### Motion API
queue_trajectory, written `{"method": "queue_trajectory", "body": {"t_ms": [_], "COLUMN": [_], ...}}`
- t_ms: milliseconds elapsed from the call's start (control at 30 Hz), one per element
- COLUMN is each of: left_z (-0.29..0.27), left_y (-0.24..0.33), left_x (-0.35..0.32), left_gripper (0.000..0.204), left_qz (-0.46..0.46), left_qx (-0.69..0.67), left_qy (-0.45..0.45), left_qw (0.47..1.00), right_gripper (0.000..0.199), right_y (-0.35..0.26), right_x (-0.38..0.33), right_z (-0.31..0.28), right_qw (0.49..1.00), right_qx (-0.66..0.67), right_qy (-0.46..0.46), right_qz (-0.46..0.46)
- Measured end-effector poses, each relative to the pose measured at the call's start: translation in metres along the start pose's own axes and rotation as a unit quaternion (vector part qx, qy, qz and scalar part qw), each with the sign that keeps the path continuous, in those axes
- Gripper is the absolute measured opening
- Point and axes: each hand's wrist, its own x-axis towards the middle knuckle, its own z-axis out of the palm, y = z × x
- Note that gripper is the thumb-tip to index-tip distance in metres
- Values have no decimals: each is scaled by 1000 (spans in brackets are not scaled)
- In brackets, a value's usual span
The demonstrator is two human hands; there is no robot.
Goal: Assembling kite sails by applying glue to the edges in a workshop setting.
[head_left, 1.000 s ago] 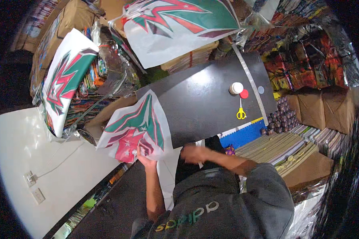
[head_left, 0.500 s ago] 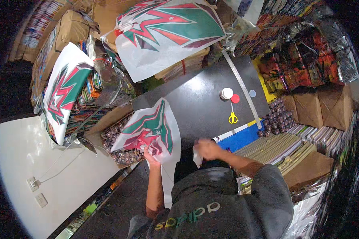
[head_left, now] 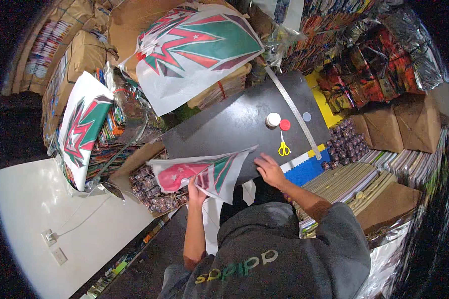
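Note:
My left hand (head_left: 196,192) grips the lower edge of a thin white sheet (head_left: 204,172) printed with a red, green and dark star pattern. The sheet is creased and hangs at a slant over the near left end of a black table (head_left: 224,119), one pointed corner toward the right. Just right of that corner is my right hand (head_left: 271,172), fingers apart and nothing in them. Yellow-handled scissors (head_left: 284,149) lie on the table near a red lid (head_left: 285,124) and a white round jar (head_left: 273,119).
A long metal ruler (head_left: 294,110) lies along the table's right side, beside a clear disc (head_left: 307,116). A larger printed sheet (head_left: 199,42) drapes over stacks at the back. Left stands an open carton (head_left: 159,192) of small dark items; bundled papers (head_left: 339,184) are at right.
The held sheet has tilted and its free corner has swung down to the right. My right hand has moved up and right, its fingers now apart. The whole view has shifted slightly.

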Motion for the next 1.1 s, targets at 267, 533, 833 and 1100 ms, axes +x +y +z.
{"method": "queue_trajectory", "body": {"t_ms": [267, 533, 833, 1100], "left_z": [14, -36, 10, 112], "left_y": [-5, -6, 27, 52], "left_x": [32, 50, 6, -95], "left_gripper": [41, 29, 37, 53], "left_qz": [28, 291, 317, 297], "left_qx": [8, 301, 322, -48], "left_qy": [74, 217, 289, 43], "left_qw": [997, 882, 844, 953], "right_gripper": [22, 27, 23, 65], "right_y": [-10, 5, -14, -155], "right_x": [-17, 58, 87, 70], "right_z": [-2, -21, 9, 8], "right_qw": [877, 965, 969, 968], "right_qx": [216, 28, 123, 141], "right_qy": [-360, -239, -208, -166], "right_qz": [233, 100, 44, -125]}}
